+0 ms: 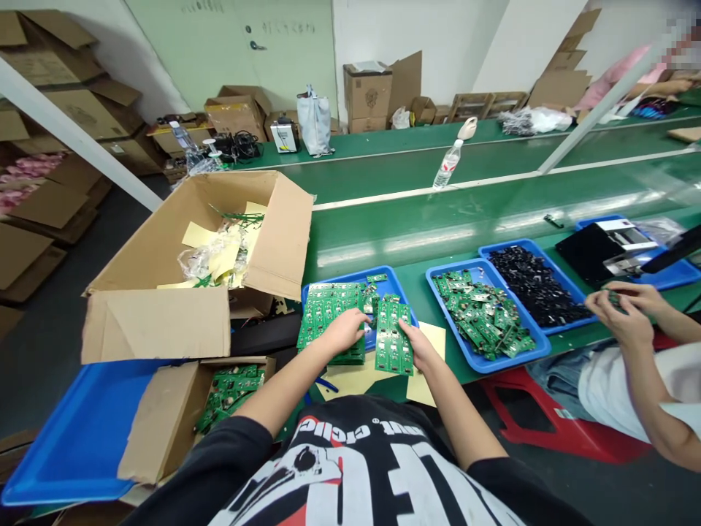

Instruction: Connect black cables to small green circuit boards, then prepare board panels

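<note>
A green circuit board panel (390, 340) with rows of small components is held upright-long in my right hand (419, 345), thumb on its face near the right edge. My left hand (346, 332) is at the right side of a stack of similar circuit board panels (323, 307), its fingers bent together; what they pinch, if anything, is hidden. The stack rests partly on a blue tray (402, 281), where small separated boards (371, 298) lie behind my hands. Yellow paper sheets (432, 351) and blue-handled pliers (327, 383) lie under and near the panels.
To the right stand a blue tray of small boards (482, 314) and a tray of black parts (539, 285). A co-worker's hands (624, 310) hold a small piece. A large open carton (158, 321) stands left; a smaller carton (164, 416) holds boards. A water bottle (447, 166) stands beyond.
</note>
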`<act>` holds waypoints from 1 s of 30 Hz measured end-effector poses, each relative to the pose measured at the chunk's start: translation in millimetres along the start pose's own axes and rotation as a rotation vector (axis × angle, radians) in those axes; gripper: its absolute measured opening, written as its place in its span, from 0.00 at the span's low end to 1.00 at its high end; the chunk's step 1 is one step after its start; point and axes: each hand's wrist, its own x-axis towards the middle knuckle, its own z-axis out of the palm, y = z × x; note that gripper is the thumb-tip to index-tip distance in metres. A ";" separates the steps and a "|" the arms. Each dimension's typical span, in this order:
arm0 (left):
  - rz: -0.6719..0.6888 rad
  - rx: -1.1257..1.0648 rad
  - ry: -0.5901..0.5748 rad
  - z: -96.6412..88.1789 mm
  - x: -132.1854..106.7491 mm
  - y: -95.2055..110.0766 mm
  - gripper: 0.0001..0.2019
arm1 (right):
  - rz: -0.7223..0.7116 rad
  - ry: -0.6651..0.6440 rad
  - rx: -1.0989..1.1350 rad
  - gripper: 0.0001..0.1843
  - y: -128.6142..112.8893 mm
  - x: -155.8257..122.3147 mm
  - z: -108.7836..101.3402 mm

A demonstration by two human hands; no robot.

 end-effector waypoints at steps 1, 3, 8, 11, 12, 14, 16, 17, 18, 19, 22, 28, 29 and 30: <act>-0.004 -0.050 0.010 6.6 2.1 2.5 0.12 | -0.021 0.007 0.010 0.12 -2.7 0.2 -1.4; -0.037 -0.163 0.036 17.0 2.7 5.5 0.13 | -0.062 0.023 0.030 0.15 -7.1 0.5 -2.0; -0.182 -0.496 -0.025 32.7 -14.7 9.7 0.17 | -0.209 -0.013 0.096 0.20 -10.4 -1.1 15.6; -0.234 -0.652 -0.049 32.8 -24.3 12.4 0.22 | -0.271 -0.073 0.099 0.22 -10.2 -0.4 26.7; -0.249 -0.689 -0.046 30.3 -25.4 13.0 0.23 | -0.257 -0.090 0.092 0.21 -10.7 0.3 27.4; -0.280 -0.741 -0.043 22.2 -25.2 13.5 0.25 | -0.198 -0.118 0.080 0.18 -13.8 2.3 23.4; -0.311 -0.763 -0.053 12.1 -23.4 13.2 0.23 | -0.142 -0.134 0.069 0.15 -19.9 4.0 14.4; -0.326 -0.763 -0.062 7.4 -22.4 13.1 0.22 | -0.124 -0.141 0.059 0.14 -24.1 4.6 9.2; -0.341 -0.759 -0.072 3.4 -21.4 13.1 0.21 | -0.111 -0.149 0.045 0.13 -28.8 4.8 4.1; -0.354 -0.751 -0.080 0.3 -20.5 13.3 0.20 | -0.099 -0.162 0.027 0.13 -34.0 4.7 -0.6; -0.386 -0.714 -0.070 -4.8 -17.4 14.8 0.16 | -0.046 -0.224 -0.047 0.12 -49.7 3.3 -10.8; -0.431 -0.567 0.035 -8.9 -11.1 17.1 0.13 | -0.005 -0.276 -0.187 0.13 -65.4 4.4 -11.9; -0.435 -0.535 0.050 -9.2 -10.6 16.9 0.15 | -0.010 -0.268 -0.214 0.13 -64.5 5.5 -9.2; -0.440 -0.499 0.069 -9.2 -10.4 16.5 0.18 | -0.019 -0.256 -0.241 0.13 -62.6 6.7 -5.9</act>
